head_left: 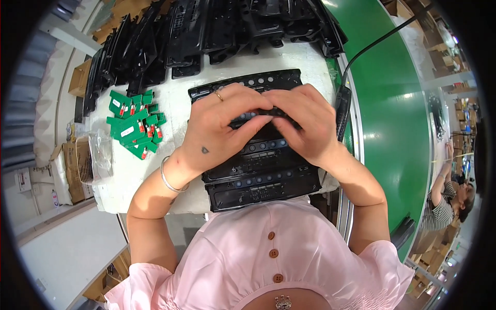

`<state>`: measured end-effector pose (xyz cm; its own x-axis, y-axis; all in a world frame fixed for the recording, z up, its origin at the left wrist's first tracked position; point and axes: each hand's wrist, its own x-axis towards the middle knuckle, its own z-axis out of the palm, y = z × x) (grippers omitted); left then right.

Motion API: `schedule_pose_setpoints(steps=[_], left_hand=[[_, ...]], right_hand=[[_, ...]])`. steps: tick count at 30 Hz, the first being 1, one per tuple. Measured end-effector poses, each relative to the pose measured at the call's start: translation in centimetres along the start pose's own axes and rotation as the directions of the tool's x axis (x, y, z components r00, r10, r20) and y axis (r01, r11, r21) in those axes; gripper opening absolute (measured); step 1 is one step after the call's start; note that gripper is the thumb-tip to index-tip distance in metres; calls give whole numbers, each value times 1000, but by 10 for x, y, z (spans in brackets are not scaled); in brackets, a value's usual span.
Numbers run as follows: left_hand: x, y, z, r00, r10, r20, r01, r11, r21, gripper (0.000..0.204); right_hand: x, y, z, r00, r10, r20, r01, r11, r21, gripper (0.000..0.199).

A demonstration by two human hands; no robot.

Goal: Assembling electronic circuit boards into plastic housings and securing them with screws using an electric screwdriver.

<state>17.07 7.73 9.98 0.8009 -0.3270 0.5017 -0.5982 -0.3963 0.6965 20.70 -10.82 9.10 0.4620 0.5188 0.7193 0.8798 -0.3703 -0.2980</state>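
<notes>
Several black plastic panels with rows of round bluish buttons lie side by side in front of me; the nearest panel (266,192) is close to my body. Over the farther panel (283,78), which shows pale round spots, my two hands meet. My left hand (214,126) has thumb and fingers drawn together, a ring on one finger. Facing it, my right hand (310,121) is closed in the same way, its fingertips touching or almost touching the left ones. Whatever lies between the fingertips is too small or hidden to name.
Green pieces (126,124) with small red-and-white parts lie piled at the left. Black plastic parts (206,39) stand in a row along the back. A black cable (343,106) hangs at the right beside a green surface (385,129). Another person (445,206) sits far right.
</notes>
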Motion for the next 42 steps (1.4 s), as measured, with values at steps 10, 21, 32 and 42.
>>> schedule_pose_setpoints(steps=[10, 21, 32, 42], left_hand=[[-11, -24, 18, 800, -478, 362, 534, 292, -793, 40], [-2, -49, 2, 690, -718, 92, 562, 451, -693, 33], [-14, -71, -4, 660, -748, -66, 450, 464, -763, 15], [-15, -91, 18, 958, -174, -226, 250, 894, 373, 13]], right_hand=[[17, 10, 4, 729, 651, 210, -593, 448, 669, 11], [15, 42, 35, 707, 618, 344, -664, 412, 624, 12], [14, 51, 41, 699, 581, 416, -681, 365, 635, 14], [-2, 69, 61, 872, 431, 231, -454, 890, 54, 14]])
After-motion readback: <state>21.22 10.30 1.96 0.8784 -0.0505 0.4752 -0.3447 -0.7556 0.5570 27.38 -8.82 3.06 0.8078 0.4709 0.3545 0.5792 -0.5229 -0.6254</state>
